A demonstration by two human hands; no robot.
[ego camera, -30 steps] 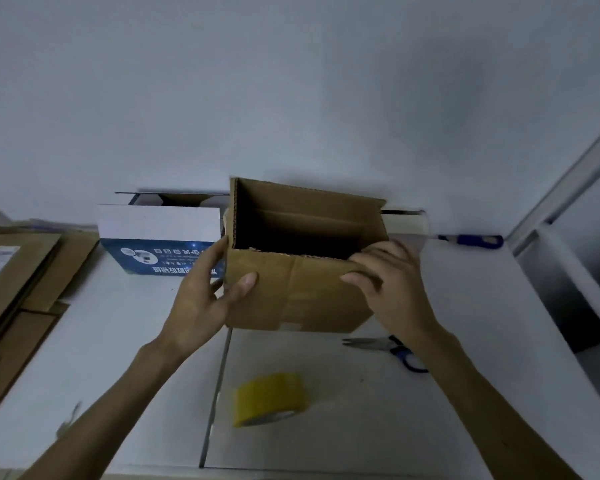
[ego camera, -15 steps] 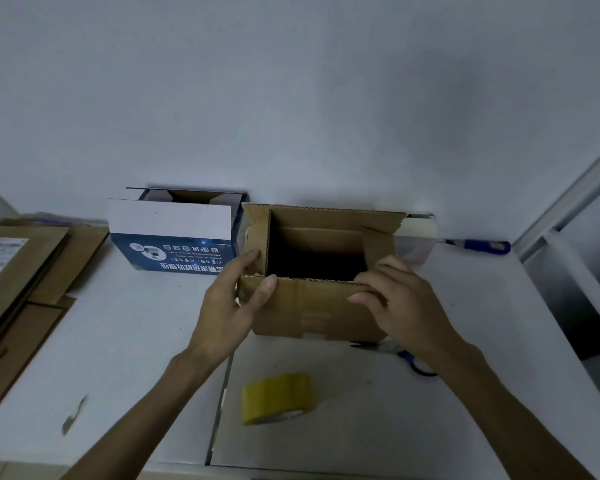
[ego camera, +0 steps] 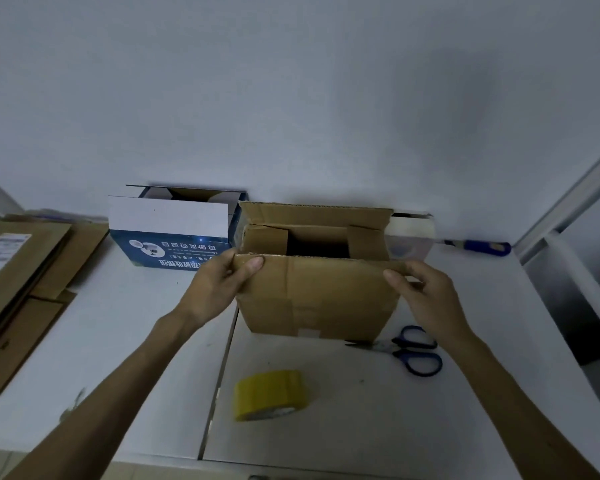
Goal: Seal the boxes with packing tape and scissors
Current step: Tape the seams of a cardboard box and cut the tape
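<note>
Closure in progress on brown box [ego camera: 319, 306], centre of table [ego camera: 361, 427]. Left hand [ego camera: 215, 289] and right hand [ego camera: 426, 296] each pinch a top corner of its near flap [ego camera: 326, 271]; 2 end flaps [ego camera: 265, 239] lie inward. Recommend lowering it level, edges square, before taking tape roll [ego camera: 269, 394] or scissors [ego camera: 409, 349].

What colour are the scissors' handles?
Blue, on the metal-bladed scissors lying right of the brown cardboard box; head view.

Brown box [ego camera: 321, 299], yellow tape [ego camera: 269, 394], blue-handled scissors [ego camera: 411, 349]

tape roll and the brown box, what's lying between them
Only bare table separates the tape roll from the brown box, in the head view.
</note>
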